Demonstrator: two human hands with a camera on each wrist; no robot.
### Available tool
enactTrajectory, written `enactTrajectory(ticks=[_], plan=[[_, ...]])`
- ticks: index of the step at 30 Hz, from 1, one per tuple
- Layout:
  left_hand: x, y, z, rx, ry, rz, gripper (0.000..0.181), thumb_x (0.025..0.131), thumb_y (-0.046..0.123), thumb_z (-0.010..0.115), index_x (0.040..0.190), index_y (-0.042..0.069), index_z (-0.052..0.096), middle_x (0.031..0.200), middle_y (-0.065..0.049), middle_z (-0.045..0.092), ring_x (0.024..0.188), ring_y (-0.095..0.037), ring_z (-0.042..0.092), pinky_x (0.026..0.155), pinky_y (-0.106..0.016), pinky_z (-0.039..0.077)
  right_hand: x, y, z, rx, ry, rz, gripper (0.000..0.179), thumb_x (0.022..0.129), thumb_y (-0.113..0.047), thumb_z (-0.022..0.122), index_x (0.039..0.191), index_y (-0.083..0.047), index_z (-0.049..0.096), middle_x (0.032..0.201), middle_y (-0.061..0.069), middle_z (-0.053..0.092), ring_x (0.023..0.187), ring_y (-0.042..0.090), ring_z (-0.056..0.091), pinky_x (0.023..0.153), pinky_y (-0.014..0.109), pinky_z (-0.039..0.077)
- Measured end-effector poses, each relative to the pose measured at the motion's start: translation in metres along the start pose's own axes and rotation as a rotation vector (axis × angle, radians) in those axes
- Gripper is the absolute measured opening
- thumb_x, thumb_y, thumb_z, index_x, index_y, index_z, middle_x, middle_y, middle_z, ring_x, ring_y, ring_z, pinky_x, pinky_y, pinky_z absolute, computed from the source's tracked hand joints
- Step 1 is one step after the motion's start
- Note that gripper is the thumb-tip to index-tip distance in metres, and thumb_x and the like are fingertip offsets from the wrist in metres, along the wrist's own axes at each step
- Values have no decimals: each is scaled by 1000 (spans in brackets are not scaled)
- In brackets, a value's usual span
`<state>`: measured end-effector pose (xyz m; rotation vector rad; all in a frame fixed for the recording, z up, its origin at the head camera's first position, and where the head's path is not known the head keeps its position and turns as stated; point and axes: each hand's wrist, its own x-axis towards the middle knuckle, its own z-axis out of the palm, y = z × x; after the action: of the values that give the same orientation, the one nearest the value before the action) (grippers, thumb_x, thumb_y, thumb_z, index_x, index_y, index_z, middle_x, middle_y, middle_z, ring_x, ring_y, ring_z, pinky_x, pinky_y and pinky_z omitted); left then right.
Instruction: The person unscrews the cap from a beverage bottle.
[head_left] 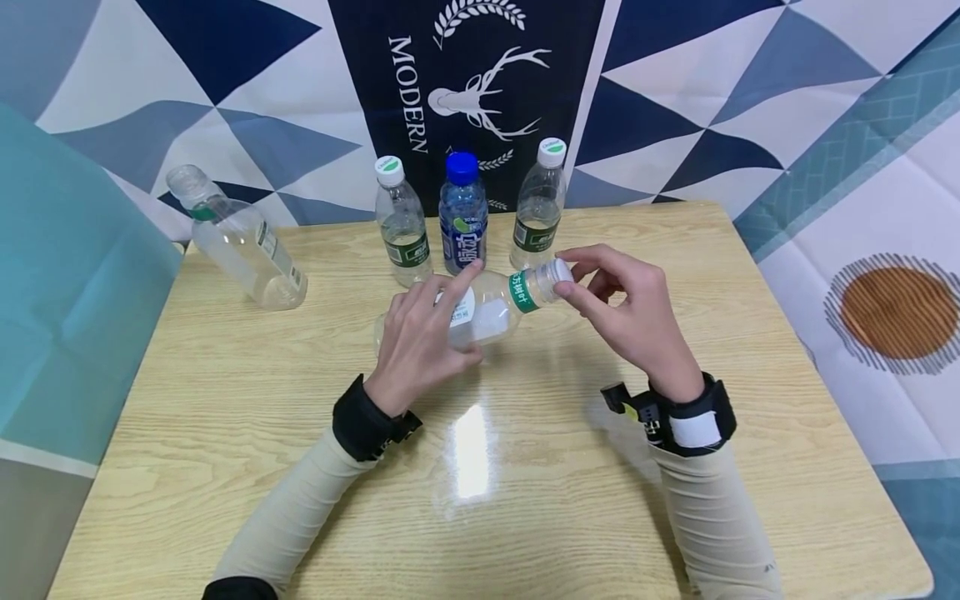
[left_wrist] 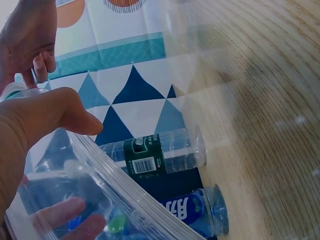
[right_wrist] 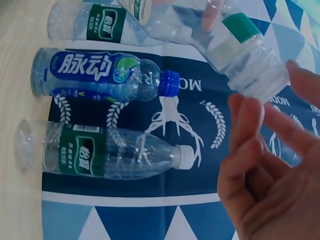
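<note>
A clear plastic bottle [head_left: 495, 310] with a green neck band lies tilted sideways between both hands, its neck toward the right. My left hand [head_left: 423, 333] grips its body from above, thumb on the near side and fingers over the far side. At the neck end, my right hand [head_left: 633, 304] pinches the whitish see-through cap [head_left: 557, 275] between thumb and fingers. The right wrist view shows the fingertips right at the cap [right_wrist: 272, 82]. In the left wrist view the bottle [left_wrist: 60, 160] fills the lower left, with fingers visible through it.
Behind the hands stand a blue-capped drink bottle [head_left: 463, 218] and two white-capped water bottles, one left [head_left: 403, 229] and one right [head_left: 538, 212]. Another clear bottle [head_left: 243, 250] stands at the table's back left. A patterned cloth [head_left: 675, 108] hangs behind the wooden table [head_left: 525, 517].
</note>
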<state>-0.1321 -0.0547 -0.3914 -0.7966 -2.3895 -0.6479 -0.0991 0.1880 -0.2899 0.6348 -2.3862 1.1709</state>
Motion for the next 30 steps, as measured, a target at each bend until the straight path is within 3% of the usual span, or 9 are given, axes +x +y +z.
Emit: enactTrajectory(ticks=[8,13,18,24,30], plan=[[0,-1,0,-24,0,-7,119,46,42,86,150,29,31,104,-5,56,89,-21,53,71,-39,43,0,0,-6,33,-47,-92,34,78,5,69,112,5,67,95,8,65,59,12,55,54,20,44],[0,0,1,-9,8,6,117,46,42,85,150,27,32,104,-5,55,89,-21,52,70,-39,42,0,0,0,10,25,-95,25,82,-3,69,106,2,69,86,2,65,55,9,53,53,20,43],[0,1,1,24,15,22,115,48,44,84,149,26,33,105,-5,55,91,-22,52,71,-40,42,0,-3,3,-45,65,-44,27,81,-4,71,107,4,67,87,8,67,51,9,52,48,19,41],[0,1,0,31,15,28,114,48,44,84,149,26,33,107,-6,55,93,-24,53,72,-42,42,-1,-4,-1,-43,3,78,26,81,-5,71,102,8,63,79,9,64,54,14,54,48,20,41],[-1,1,1,-2,5,5,117,46,43,85,150,27,32,107,-5,55,93,-23,53,71,-40,42,-1,-1,-6,-1,-63,17,30,79,3,71,108,8,64,90,12,65,58,14,54,54,21,44]])
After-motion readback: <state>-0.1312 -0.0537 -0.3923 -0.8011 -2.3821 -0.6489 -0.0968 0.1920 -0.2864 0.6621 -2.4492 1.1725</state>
